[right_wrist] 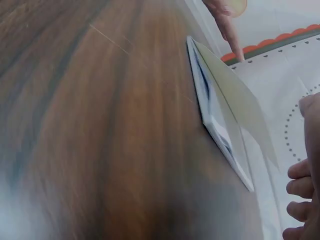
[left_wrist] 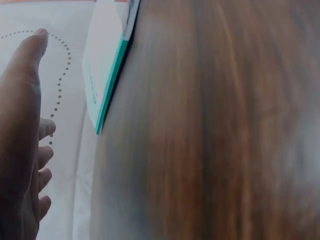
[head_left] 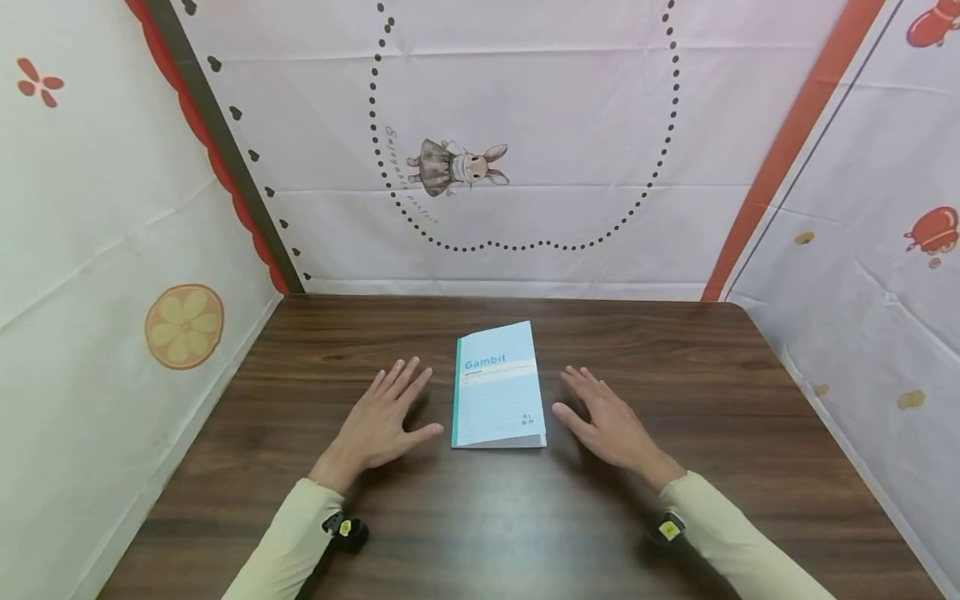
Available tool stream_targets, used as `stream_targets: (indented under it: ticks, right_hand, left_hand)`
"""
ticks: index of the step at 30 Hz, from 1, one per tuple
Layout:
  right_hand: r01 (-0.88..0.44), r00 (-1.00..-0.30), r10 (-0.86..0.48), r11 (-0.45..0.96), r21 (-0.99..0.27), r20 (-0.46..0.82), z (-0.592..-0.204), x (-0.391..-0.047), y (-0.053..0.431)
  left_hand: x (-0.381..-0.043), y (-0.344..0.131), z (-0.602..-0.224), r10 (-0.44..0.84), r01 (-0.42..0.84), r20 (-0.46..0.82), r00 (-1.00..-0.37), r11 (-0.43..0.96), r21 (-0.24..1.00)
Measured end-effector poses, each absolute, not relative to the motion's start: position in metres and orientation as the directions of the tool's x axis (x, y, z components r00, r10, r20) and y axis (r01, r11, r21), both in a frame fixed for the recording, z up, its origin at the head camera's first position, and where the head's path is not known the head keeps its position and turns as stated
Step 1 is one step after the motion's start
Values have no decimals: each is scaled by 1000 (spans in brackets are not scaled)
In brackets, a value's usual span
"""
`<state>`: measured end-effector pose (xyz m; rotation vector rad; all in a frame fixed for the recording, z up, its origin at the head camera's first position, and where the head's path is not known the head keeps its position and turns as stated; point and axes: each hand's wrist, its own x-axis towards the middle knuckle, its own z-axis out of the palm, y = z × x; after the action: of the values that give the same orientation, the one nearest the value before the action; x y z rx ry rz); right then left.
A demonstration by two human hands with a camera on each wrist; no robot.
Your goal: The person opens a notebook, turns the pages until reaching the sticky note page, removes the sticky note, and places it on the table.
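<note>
While left hand (head_left: 381,422) and right hand (head_left: 612,425) are held unclenched and empty, the Gambit notebook (head_left: 498,400) is closely flanked, long axis pointing forward.

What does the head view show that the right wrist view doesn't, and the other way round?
Only the head view: the front of the notebook with its "Gambit" lettering, and the printed rabbit on the backdrop.

Only the right wrist view: the underside of the raised cover, seen from the notebook's open side.

Both: the notebook on the wooden table, the dotted line on the backdrop, and parts of the left hand and right hand, neither holding the notebook.
</note>
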<state>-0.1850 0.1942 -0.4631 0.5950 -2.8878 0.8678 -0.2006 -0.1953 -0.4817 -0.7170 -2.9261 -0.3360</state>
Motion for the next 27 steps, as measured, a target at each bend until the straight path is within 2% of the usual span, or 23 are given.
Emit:
stream_targets:
  ticks: [15, 27]
  right_hand:
    - [-360, -930, -338, 749, -556, 147, -473, -179, 164]
    - [-398, -916, -349, 733, -552, 197, -472, -181, 159]
  left_hand:
    - [-202, -173, -475, 451, 471, 139, -882, 850, 235]
    - [-207, -163, -454, 488, 507, 139, -862, 838, 201]
